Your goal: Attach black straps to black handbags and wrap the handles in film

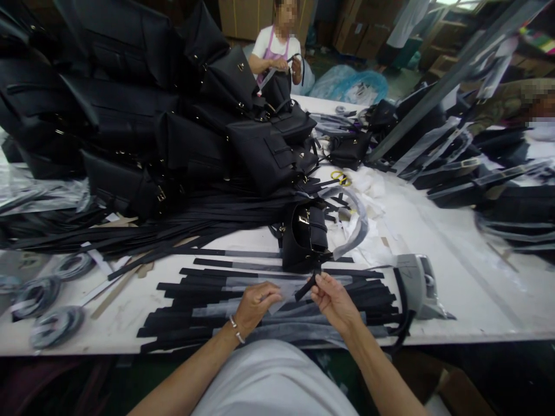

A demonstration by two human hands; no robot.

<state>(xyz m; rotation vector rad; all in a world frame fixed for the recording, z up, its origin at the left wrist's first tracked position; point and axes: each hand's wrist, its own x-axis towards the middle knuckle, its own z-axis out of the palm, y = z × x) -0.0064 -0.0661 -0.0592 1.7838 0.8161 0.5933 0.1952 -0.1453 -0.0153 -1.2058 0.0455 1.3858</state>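
My right hand (328, 293) pinches the end of a short black strap (306, 287), just in front of a small black handbag (302, 238) with a gold clasp. The bag stands upright, its flap side turned partly toward me, and a handle wrapped in clear plastic (361, 222) loops out to its right. My left hand (259, 305) is closed, thumb against forefinger, on a piece of translucent film (276, 303). Beneath both hands lie several black straps (191, 315) side by side, their middles covered in film.
Black bags (125, 110) are heaped at the back left, with long black strips (208, 214) before them. Rolls of strip (37, 297) lie left. A grey tape dispenser (418, 286) stands right, yellow-handled scissors (340, 178) farther back. A co-worker (277, 49) handles a strap across the table.
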